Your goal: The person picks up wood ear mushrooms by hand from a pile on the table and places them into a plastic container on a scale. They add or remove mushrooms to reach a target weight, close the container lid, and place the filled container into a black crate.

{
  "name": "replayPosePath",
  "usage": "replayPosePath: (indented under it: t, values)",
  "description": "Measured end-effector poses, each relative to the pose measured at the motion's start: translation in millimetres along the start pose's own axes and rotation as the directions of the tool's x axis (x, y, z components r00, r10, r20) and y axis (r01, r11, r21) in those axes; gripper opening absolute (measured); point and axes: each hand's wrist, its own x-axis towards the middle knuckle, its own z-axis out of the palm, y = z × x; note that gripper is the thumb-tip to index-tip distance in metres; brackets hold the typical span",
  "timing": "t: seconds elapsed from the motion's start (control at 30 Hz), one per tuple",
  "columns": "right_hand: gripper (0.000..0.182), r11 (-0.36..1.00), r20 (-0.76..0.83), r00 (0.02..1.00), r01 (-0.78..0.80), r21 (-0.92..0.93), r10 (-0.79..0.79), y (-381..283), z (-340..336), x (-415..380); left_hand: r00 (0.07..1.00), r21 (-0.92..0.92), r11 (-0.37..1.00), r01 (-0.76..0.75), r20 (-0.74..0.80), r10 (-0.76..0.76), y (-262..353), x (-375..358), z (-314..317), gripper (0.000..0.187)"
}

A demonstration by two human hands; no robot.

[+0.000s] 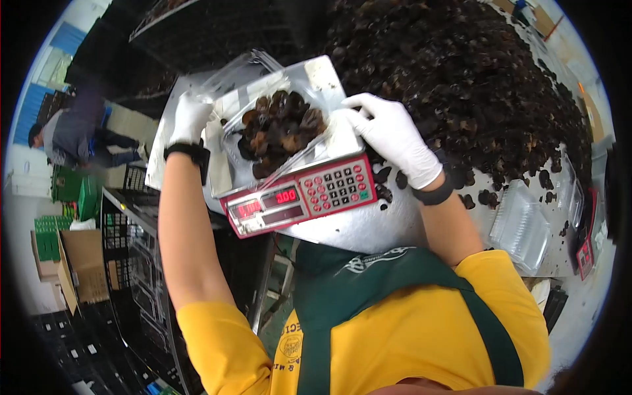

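Observation:
A clear plastic clamshell container (pixel 234 155), its lid tilted up at the far side, holds dark brown mushrooms (pixel 280 128) that look like wood ear. It rests on the pale platform of a red digital scale (pixel 299 197) with lit red digits. My left hand (pixel 191 118), in a white glove, has its fingers curled at the container's left side, by the raised lid; its fingertips are partly blurred. At the right edge of the container my gloved right hand (pixel 395 135) has thumb and forefinger on the clear plastic.
A large heap of the same dark mushrooms (pixel 454 85) covers the metal table (pixel 355 227) behind and right. Stacked clear containers (pixel 520 224) and a second red scale (pixel 584 257) stand at the right. Black crates (pixel 131 263) are at left; farther off, a person (pixel 79 135) bends over.

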Motion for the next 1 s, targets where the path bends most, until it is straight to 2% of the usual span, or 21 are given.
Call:
replayPosePath:
  t: [0.03,0.07,0.1,0.17,0.27,0.3,0.33,0.37,0.4,0.47,0.5,0.53,0.57,0.6,0.67,0.7,0.73,0.77,0.83,0.9,1.0]
  values:
    - [0.032,0.999,-0.007,1.0,0.03,0.021,-0.03,0,1,1,0.988,-0.182,0.976,-0.122,-0.115,0.102,6,-12,-5,0.059]
    - [0.034,0.998,0.002,1.0,0.016,0.067,-0.016,-2,1,1,0.907,-0.195,0.962,-0.192,-0.409,0.098,24,-42,-1,0.057]
    - [0.035,0.989,0.04,0.999,-0.037,0.143,0.031,-5,1,3,0.888,-0.206,0.938,-0.277,-0.427,0.169,43,-74,-7,0.054]
    - [0.037,0.967,0.08,0.994,-0.097,0.237,0.08,-7,1,3,0.835,-0.074,0.891,-0.449,-0.389,0.388,67,-139,-11,0.054]
    - [0.045,0.89,0.125,0.992,-0.034,0.455,-0.026,-15,-1,13,0.787,0.382,0.787,-0.485,-0.202,0.583,78,-221,-1,0.056]
    - [0.047,0.901,0.192,0.981,-0.099,0.421,0.018,-17,-3,18,0.814,0.364,0.799,-0.48,-0.156,0.56,66,-236,9,0.056]
    - [0.047,0.899,0.194,0.981,-0.078,0.431,-0.008,-11,1,19,0.82,0.364,0.792,-0.49,-0.116,0.56,66,-251,16,0.057]
    - [0.045,0.927,0.151,0.983,0.045,0.372,-0.108,0,8,21,0.896,0.268,0.879,-0.395,-0.099,0.433,66,-263,23,0.056]
    - [0.043,0.93,0.119,0.967,0.179,0.321,-0.227,3,17,26,0.892,0.201,0.894,-0.4,-0.138,0.43,65,-265,29,0.053]
    - [0.041,0.922,0.424,0.905,-0.156,0.355,-0.01,-24,-4,20,0.898,0.112,0.919,-0.379,-0.197,0.394,53,-265,34,0.044]
    - [0.042,0.891,0.436,0.9,-0.206,0.405,0.01,-32,-5,17,0.929,-0.072,0.939,-0.335,-0.19,0.317,56,-262,33,0.044]
    - [0.044,0.856,0.45,0.892,-0.265,0.443,0.043,-34,-5,16,0.848,-0.004,0.887,-0.462,-0.294,0.441,35,-247,45,0.049]
    - [0.046,0.881,0.433,0.902,-0.2,0.428,-0.005,-32,-1,18,0.952,-0.145,0.946,-0.288,-0.152,0.266,48,-252,37,0.052]
    - [0.049,0.901,0.408,0.912,-0.141,0.409,-0.042,-29,2,20,0.902,-0.065,0.911,-0.407,-0.187,0.39,37,-241,41,0.054]
    - [0.051,0.881,0.4,0.915,-0.153,0.449,-0.045,-23,8,23,0.93,-0.234,0.901,-0.365,-0.145,0.339,25,-229,49,0.062]
    - [0.052,0.856,0.441,0.897,-0.249,0.453,0.028,-41,0,18,0.931,-0.237,0.903,-0.359,-0.153,0.33,32,-230,44,0.062]
    - [0.052,0.835,0.472,0.881,-0.293,0.466,0.046,-39,-3,18,0.988,-0.446,0.882,-0.149,-0.023,0.155,44,-232,37,0.066]
    - [0.051,0.838,0.437,0.899,-0.246,0.488,0.01,-30,4,22,0.991,-0.606,0.792,0.074,0.137,0.012,51,-232,32,0.071]
    - [0.051,0.842,0.403,0.915,-0.191,0.504,-0.033,-26,11,18,0.991,-0.689,0.721,0.078,0.135,0.022,43,-225,36,0.076]
    - [0.05,0.768,0.39,0.919,-0.288,0.572,0.055,-32,7,6,0.99,-0.803,0.592,0.071,0.129,0.056,37,-224,46,0.083]
    - [0.05,0.792,0.34,0.94,-0.233,0.565,0.033,-22,3,-9,0.991,-0.877,0.481,0.015,0.077,0.109,33,-236,64,0.083]
